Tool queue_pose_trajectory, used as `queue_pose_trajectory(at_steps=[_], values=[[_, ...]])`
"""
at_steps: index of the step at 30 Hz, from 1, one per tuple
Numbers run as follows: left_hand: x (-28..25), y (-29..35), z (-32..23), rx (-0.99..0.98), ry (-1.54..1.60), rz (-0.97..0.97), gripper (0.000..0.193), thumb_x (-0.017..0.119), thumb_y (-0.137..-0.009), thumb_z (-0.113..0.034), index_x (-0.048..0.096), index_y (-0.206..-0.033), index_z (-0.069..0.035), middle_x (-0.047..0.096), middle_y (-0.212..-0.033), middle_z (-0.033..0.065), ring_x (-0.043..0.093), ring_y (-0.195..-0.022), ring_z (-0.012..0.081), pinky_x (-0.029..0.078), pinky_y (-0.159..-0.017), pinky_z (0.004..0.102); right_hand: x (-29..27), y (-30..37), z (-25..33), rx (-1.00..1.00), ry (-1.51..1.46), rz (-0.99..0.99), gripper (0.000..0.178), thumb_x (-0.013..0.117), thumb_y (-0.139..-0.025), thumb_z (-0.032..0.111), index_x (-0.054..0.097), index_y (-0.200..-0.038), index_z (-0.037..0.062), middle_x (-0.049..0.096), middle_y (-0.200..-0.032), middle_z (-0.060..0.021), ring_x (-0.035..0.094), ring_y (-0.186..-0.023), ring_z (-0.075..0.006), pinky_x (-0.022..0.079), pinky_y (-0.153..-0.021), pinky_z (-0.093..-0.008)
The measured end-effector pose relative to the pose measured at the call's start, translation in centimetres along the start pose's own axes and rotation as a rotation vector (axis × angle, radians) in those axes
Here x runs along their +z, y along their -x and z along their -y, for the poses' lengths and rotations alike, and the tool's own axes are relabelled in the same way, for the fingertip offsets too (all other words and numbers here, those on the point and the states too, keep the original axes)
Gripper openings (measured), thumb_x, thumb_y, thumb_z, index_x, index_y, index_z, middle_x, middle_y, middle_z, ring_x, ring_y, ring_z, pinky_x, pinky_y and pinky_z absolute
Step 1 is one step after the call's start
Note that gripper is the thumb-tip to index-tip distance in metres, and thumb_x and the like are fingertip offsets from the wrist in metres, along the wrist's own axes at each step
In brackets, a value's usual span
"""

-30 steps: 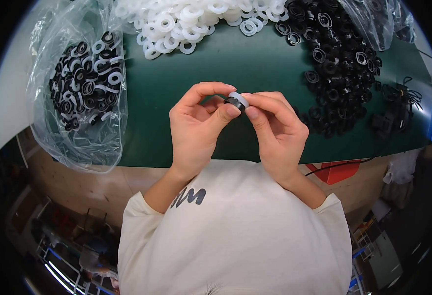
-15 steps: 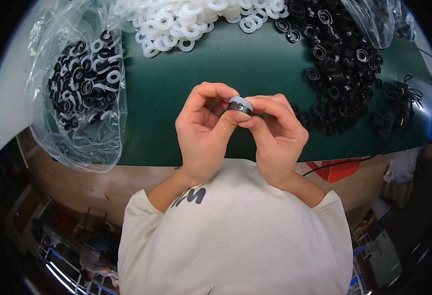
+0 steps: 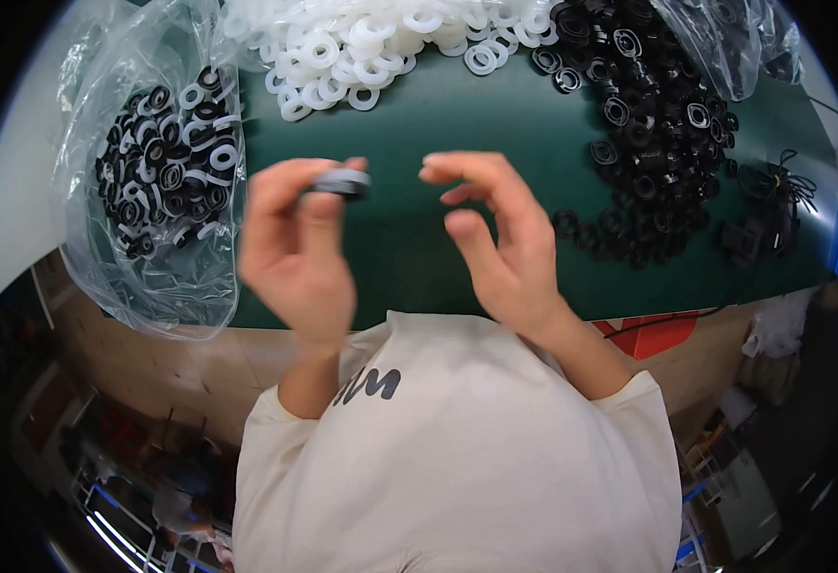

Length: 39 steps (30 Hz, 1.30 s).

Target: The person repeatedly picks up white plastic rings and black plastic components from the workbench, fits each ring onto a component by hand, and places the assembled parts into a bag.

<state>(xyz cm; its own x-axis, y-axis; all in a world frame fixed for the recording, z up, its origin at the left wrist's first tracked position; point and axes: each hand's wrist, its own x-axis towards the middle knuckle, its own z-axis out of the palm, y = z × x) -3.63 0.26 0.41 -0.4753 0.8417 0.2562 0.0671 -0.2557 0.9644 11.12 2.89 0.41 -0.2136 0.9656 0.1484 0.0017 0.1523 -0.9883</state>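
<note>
Between the thumb and fingers of my left hand (image 3: pixel 295 244) is a black ring with a white washer on it (image 3: pixel 343 182), slightly smeared by motion. That hand is over the green table, just right of a clear plastic bag (image 3: pixel 223 296). In the bag lies a heap of joined black-and-white rings (image 3: pixel 171 177). My right hand (image 3: pixel 500 244) is apart from the left, its thumb and fingers spread with nothing between them. A pile of loose black rings (image 3: pixel 643 181) lies to its right.
Many white washers (image 3: pixel 362 48) are heaped at the table's far edge. A second clear bag (image 3: pixel 724 48) sits at the far right. A coiled black cable (image 3: pixel 782 181) with a dark adapter lies near the right edge of the green table (image 3: pixel 400 267). Below it shows a red box (image 3: pixel 653 336).
My hands have parted. The left has moved left toward the bag with the black ring and white washer, while the right has let go of it and opened.
</note>
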Motion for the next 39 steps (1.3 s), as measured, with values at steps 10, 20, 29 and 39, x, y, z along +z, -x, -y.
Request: queue_pose_trajectory(at_steps=[10, 20, 29, 39], values=[[-6.8, -4.9, -1.6, 0.095, -0.975, -0.124, 0.032, 0.057, -0.090, -0.017, 0.057, -0.120, -0.006, 0.059, -0.101, 0.0031, 0.046, -0.066, 0.0049, 0.041, -0.060, 0.0204, -3.5, -7.3, -4.9, -0.448, 1.057, -0.020, 0.015, 0.067, -0.076, 0.007, 0.062, -0.089, 0.0020, 0.054, -0.085, -0.0074, 0.056, -0.074, -0.0240, 0.046, -0.062, -0.0322], [2.1, -1.0, 1.7, -0.855, 0.569, 0.346, 0.034, 0.048, -0.095, -0.020, 0.053, -0.116, 0.006, 0.060, -0.109, 0.0171, 0.060, -0.098, 0.0205, 0.051, -0.083, 0.0273, -5.0, -3.3, -0.1, -0.352, 0.642, -0.030, 0.018, 0.068, -0.070, -0.002, 0.063, -0.087, 0.0028, 0.060, -0.085, -0.0081, 0.056, -0.078, -0.0253, 0.047, -0.065, -0.0307], [3.3, 0.3, 2.2, -0.740, 0.381, 0.169, 0.028, 0.057, -0.090, -0.018, 0.061, -0.108, 0.004, 0.064, -0.098, 0.0096, 0.059, -0.083, 0.0115, 0.048, -0.076, 0.0230, -8.5, -5.1, -1.0, -0.440, 1.149, 0.093, 0.015, 0.069, -0.073, 0.009, 0.060, -0.085, 0.0050, 0.055, -0.093, -0.0061, 0.051, -0.090, -0.0226, 0.041, -0.075, -0.0353], [4.8, 0.9, -0.2, -0.697, 0.411, 0.286, 0.024, 0.053, -0.091, -0.006, 0.059, -0.111, 0.006, 0.062, -0.101, 0.0105, 0.059, -0.091, 0.0132, 0.050, -0.085, 0.0261, -2.7, -0.3, -0.1, -0.222, 0.552, -0.062, 0.016, 0.059, -0.080, -0.006, 0.055, -0.095, -0.0029, 0.054, -0.090, -0.0131, 0.056, -0.078, -0.0253, 0.047, -0.064, -0.0319]])
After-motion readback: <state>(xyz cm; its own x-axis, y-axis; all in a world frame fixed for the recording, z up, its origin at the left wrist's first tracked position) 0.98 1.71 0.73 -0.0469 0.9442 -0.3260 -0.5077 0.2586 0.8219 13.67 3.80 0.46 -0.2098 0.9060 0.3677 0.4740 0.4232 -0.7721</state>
